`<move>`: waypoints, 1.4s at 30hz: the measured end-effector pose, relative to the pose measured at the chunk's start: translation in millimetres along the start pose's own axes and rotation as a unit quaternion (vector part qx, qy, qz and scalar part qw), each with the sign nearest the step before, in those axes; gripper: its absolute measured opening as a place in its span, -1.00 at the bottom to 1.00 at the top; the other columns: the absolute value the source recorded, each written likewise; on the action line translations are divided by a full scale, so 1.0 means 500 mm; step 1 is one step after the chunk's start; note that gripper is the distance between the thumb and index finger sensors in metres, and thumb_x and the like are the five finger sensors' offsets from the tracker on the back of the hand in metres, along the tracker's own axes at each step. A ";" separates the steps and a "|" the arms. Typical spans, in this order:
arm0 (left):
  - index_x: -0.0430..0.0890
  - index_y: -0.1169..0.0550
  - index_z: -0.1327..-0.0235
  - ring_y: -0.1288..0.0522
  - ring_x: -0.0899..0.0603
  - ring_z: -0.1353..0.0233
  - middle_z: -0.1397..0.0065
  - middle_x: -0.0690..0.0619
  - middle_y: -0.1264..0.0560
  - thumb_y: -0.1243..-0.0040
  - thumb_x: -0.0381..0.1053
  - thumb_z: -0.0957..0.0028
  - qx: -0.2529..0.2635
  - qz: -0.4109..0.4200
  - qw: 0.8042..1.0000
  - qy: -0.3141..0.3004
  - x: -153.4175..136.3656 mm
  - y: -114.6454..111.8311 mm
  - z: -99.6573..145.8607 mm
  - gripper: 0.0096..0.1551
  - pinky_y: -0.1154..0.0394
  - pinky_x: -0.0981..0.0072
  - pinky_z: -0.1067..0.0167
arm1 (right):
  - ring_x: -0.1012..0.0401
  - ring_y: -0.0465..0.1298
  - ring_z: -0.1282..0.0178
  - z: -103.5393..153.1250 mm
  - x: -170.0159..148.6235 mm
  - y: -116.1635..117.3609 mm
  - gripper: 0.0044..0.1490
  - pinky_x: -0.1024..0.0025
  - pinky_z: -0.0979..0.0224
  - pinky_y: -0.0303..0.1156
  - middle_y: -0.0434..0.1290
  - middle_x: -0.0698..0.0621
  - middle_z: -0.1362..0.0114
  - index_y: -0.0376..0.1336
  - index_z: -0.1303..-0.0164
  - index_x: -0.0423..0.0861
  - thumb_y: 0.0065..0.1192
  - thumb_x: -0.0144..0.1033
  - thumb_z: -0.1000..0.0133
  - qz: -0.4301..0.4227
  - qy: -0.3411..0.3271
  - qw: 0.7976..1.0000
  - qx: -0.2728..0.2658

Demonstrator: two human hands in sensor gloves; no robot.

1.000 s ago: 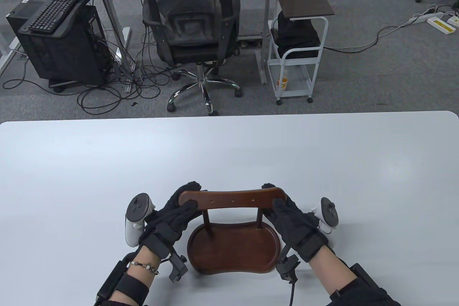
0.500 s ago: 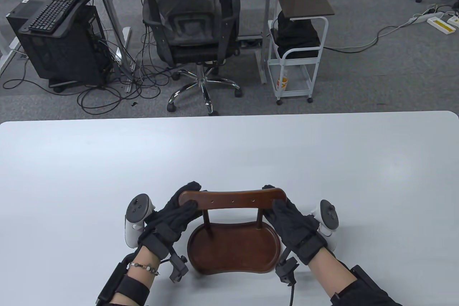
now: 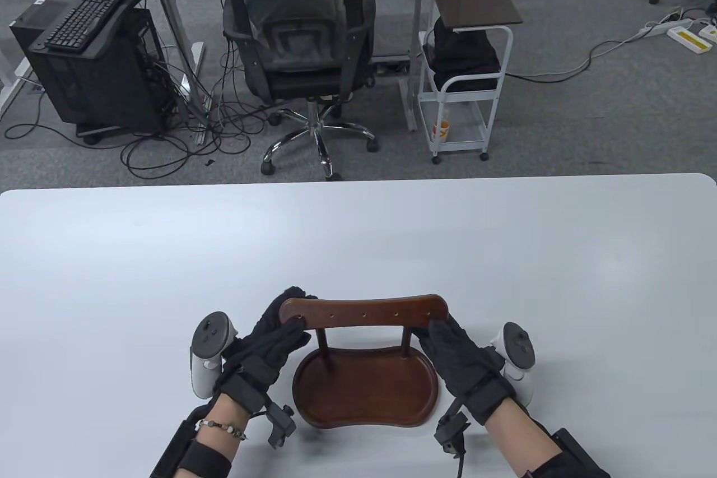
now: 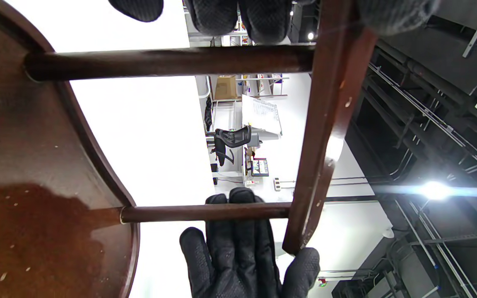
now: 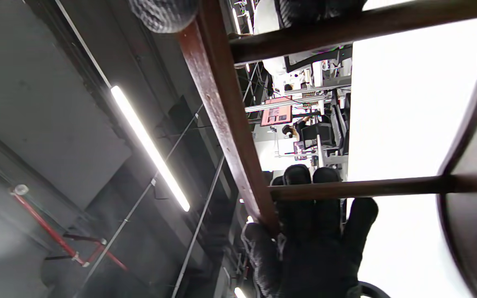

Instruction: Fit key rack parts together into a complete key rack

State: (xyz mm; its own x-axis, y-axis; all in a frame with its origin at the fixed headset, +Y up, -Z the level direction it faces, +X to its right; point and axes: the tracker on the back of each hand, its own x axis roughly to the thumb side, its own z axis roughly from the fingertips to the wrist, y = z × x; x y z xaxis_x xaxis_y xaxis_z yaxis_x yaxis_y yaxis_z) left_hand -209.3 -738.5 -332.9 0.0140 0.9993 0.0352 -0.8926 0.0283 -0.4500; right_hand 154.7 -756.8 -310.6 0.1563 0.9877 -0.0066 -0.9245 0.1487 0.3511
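- The rack is standing near the table's [image 3: 112, 254] front edge: tray [image 3: 364, 388] on the surface, two posts [image 3: 323, 349] rising from it, top bar [image 3: 364, 311] sitting across them.
- The left hand [image 3: 274, 340] is gripping the bar's left end, fingers wrapped over it.
- The right hand [image 3: 456, 349] is lying open just beside the right end, thumb touching the bar's tip in the left wrist view; whether it is really holding is unclear.
- With only one end gripped, the bar is risking tipping or lifting off the right post [image 3: 404, 342], judging by the uneven hold.
- Uneven downward pressure is likely to skew the posts in the tray.
- Nothing on the table is blocking the hands; a chair [image 3: 297, 35] and cart [image 3: 465, 57] are standing well beyond it.
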 end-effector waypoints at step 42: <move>-0.07 0.11 -0.70 0.11 -0.36 -0.74 -0.83 -0.11 0.14 0.26 0.32 -0.25 0.082 -0.689 0.705 0.148 0.013 0.008 0.109 -0.11 0.03 -0.36 -0.53 | -0.30 -0.17 -0.67 0.107 0.041 -0.030 -0.07 -0.26 -0.52 -0.33 -0.03 -0.33 -0.78 -0.17 -0.71 -0.30 -0.08 0.01 -0.31 0.680 0.074 0.721 -0.109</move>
State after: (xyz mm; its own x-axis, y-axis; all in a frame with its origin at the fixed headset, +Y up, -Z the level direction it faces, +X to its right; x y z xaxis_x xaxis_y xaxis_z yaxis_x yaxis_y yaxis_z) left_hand -237.3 -733.5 -285.5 0.9901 -0.0122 0.1400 0.0209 0.9979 -0.0609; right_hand 190.4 -741.2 -265.9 -0.9705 0.2197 0.0994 -0.2236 -0.9743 -0.0291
